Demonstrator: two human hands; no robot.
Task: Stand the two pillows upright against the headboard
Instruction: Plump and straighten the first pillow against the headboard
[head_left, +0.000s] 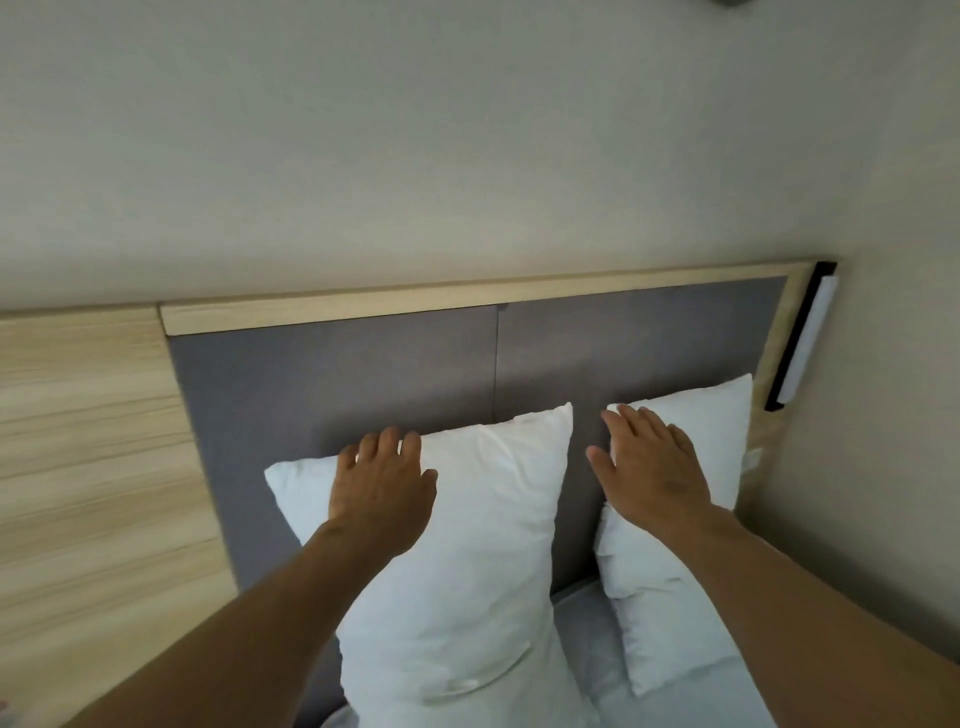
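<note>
Grip, left hand (382, 480): open palm laid flat on the upper part of the left pillow (457, 582), fingertips curled over its top edge; nothing clasped. Grip, right hand (652, 462): open, fingers spread, resting on or just above the top corner of the right pillow (691, 613); contact cannot be confirmed from this angle.

Item, left pillow: white, standing on end, leaning back on the grey padded headboard (363, 374), slightly tilted with its top toward the right.

Item, right pillow: white, also on end against the headboard, close to the wooden side frame; a strip of grey panel shows between the two pillows.

Handling note: the step appears to be final settling. Press each pillow evenly backward so its whole back meets the panel, square the tilted left one, and lift the hands straight off so neither slumps forward.

Surroundings: pale bedsheet (587, 639) at the pillows' feet; light wood trim (467, 299) along the headboard top; wood panel (88, 441) at left; wall lamp (805, 343) at right.
</note>
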